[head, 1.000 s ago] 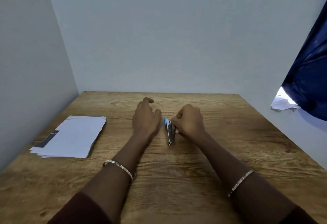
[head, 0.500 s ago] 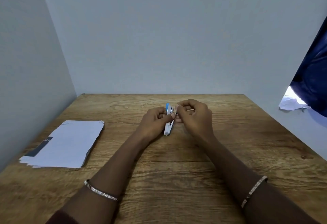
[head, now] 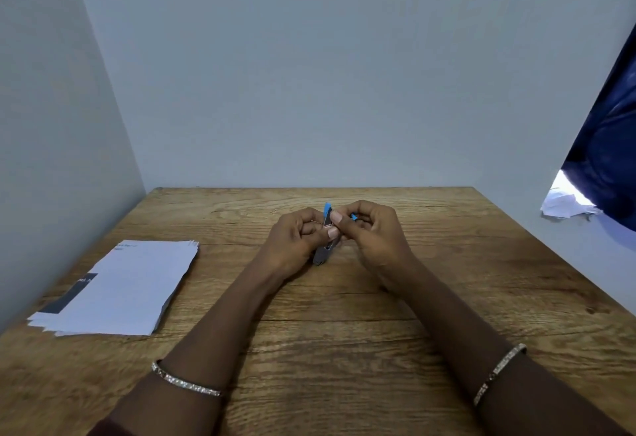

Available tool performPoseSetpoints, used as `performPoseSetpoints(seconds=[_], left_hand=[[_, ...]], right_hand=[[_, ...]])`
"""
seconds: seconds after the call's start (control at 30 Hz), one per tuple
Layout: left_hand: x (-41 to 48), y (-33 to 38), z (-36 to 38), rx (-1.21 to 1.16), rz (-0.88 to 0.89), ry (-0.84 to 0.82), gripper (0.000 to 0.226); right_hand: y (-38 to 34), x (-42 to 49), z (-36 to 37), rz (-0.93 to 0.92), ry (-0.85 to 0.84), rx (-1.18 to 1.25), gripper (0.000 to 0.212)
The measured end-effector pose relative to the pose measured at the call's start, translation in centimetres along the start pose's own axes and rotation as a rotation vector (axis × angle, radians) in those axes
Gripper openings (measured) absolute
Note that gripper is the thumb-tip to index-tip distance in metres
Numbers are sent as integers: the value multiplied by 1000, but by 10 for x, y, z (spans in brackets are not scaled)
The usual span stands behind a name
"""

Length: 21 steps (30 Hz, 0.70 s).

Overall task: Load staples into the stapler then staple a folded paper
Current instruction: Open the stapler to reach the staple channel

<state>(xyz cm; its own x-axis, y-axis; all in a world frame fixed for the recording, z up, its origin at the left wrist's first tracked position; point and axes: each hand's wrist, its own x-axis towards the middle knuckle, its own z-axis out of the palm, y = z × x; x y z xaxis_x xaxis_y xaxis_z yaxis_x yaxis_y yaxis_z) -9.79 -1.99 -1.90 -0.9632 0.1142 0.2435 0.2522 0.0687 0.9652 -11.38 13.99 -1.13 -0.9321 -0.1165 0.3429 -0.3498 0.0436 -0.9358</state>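
Observation:
A small stapler (head: 322,252), grey metal with a blue top, is held just above the middle of the wooden table (head: 344,332). My left hand (head: 292,246) grips its body from the left. My right hand (head: 375,236) pinches its upper part from the right, and a small blue piece (head: 353,217) shows between those fingers. The stapler's middle is hidden by my fingers. No staples are visible. A stack of white paper sheets (head: 120,289) lies flat at the table's left side, well apart from both hands.
Grey walls close the table on the left, back and right. A dark blue cloth (head: 612,146) and crumpled white paper (head: 564,205) show at the right edge beyond the wall. Bracelets sit on both wrists.
The stapler lay on the table under my right hand a second ago. Both hands have since closed on it and lifted it slightly farther from me, and the right fingers now pull at its blue end.

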Motion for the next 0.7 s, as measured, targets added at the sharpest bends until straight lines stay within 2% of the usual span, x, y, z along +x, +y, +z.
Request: performPoseSetpoints(seconds=[0.2, 0.37, 0.5, 0.6, 0.7], left_hand=[[0, -1, 5, -66, -2, 21, 11], [-2, 1, 11, -167, -40, 65, 17], [0, 6, 4, -251, -55, 114, 13], [2, 6, 6, -309, -54, 147, 19], [7, 6, 8, -470, -108, 205, 8]], right_hand=[[0, 1, 4, -5, 89, -102, 6], [2, 2, 6, -20, 163, -178, 4], [5, 3, 7, 32, 172, -86, 7], [5, 2, 8, 19, 181, -44, 8], [3, 3, 6, 3, 237, -3, 8]])
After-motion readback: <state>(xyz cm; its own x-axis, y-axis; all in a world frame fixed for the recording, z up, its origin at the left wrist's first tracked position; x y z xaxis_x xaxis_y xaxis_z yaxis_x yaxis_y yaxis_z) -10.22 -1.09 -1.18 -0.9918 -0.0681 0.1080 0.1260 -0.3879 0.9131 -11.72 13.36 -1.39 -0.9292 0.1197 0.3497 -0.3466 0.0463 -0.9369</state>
